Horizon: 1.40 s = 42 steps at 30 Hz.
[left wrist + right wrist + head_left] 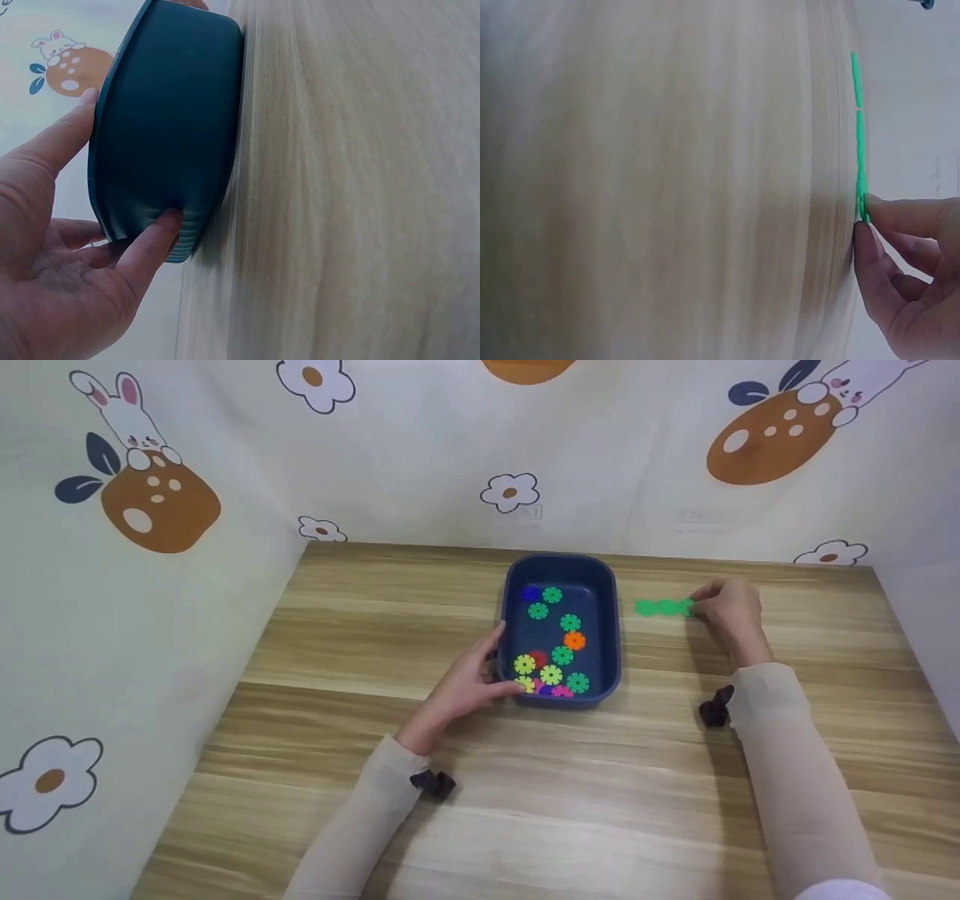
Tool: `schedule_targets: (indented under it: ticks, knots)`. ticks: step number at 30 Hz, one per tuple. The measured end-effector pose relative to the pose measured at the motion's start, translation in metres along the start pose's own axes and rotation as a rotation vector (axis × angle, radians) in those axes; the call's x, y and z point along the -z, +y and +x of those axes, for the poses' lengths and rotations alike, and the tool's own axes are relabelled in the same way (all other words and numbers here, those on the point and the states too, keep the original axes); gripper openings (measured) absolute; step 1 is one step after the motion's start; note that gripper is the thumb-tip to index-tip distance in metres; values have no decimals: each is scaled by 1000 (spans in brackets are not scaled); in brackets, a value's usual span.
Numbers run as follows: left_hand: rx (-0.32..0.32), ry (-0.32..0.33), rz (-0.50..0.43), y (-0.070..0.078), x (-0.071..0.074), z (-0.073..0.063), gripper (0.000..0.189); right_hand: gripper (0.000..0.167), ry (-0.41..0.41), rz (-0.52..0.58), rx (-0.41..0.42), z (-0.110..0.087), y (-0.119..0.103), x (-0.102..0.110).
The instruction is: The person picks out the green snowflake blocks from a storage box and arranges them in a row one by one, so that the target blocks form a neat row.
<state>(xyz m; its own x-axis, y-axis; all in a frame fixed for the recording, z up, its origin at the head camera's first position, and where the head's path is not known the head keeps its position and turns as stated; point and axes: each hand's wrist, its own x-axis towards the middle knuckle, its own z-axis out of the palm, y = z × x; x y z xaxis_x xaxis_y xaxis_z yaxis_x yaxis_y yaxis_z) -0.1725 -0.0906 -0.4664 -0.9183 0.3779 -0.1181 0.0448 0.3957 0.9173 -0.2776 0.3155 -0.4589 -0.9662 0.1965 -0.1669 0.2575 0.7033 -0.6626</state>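
Head view, left hand gripping smooth rounded tray, right hand pinching thin green disc

Wood-grain tabletop; pale backdrop, printed rabbits, flowers.

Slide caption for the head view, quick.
Left hand holds a blue bin of colored discs; right hand pinches a green disc.

The right hand, lower right, pinches a green piece; wooden tabletop fills the left side.
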Motion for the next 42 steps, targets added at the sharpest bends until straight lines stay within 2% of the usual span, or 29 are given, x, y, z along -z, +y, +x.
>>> schedule_targets:
  ticks: [4, 10, 16, 21, 29, 34, 42]
  knots:
    - [8, 5, -1, 0, 1, -1, 101, 24, -11, 1, 0, 2, 0, -3]
    - [-4, 9, -11, 1, 0, 0, 102, 28, -41, 61, -26, 2, 5, 0]
    - [2, 7, -18, 1, -1, 0, 102, 31, -39, 195, -58, -2, 7, 5]
    - [6, 11, -4, 1, 0, -1, 102, 32, -12, 272, -52, -6, 5, 9]
    - [15, 7, 3, 1, -1, 0, 102, 32, 52, 165, 18, -5, 1, 11]
    - [10, 4, -7, 1, -1, 0, 103, 35, 47, 223, 39, -5, -5, 9]
    - [7, 5, -39, 1, 0, -1, 102, 29, 80, 327, 124, -6, -21, 5]
